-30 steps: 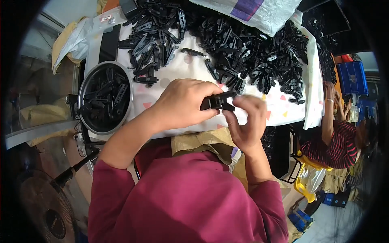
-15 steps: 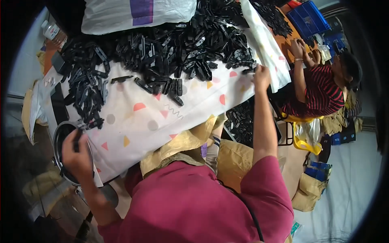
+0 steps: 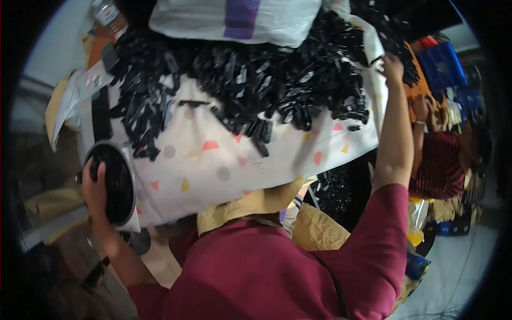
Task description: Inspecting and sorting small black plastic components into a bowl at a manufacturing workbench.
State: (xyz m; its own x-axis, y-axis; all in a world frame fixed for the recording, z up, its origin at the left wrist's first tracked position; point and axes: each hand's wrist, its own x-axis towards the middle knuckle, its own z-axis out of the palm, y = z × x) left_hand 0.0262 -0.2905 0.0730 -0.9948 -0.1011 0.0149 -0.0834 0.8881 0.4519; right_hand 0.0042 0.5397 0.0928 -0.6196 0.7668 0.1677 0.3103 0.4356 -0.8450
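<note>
My left hand (image 3: 96, 185) rests at the left side of a round, silver-rimmed bin (image 3: 132, 178), over the dark pieces inside it. Its fingers look apart, and I see nothing held in them. Out to the far right, my right hand (image 3: 393, 68) is closed, its fingertips pinching a thin black plastic piece (image 3: 377, 60) above the raised fold of the white cloth (image 3: 373, 40). A large heap of slim black plastic pieces (image 3: 234, 74) covers the far part of the table. One single piece (image 3: 354, 128) lies apart below the heap's right end.
A white sack with a purple stripe (image 3: 197, 21) lies behind the heap. A clear bottle (image 3: 109, 15) stands far left. Another person in a striped top (image 3: 440, 165) sits at right, by a blue crate (image 3: 441, 64). More black pieces (image 3: 333, 189) fill a container below the table edge.
My right hand has moved farther away and right, from the heap's edge to the cloth fold. The left hand has shifted farther over the bin and its fingers look looser. The view has shifted.
</note>
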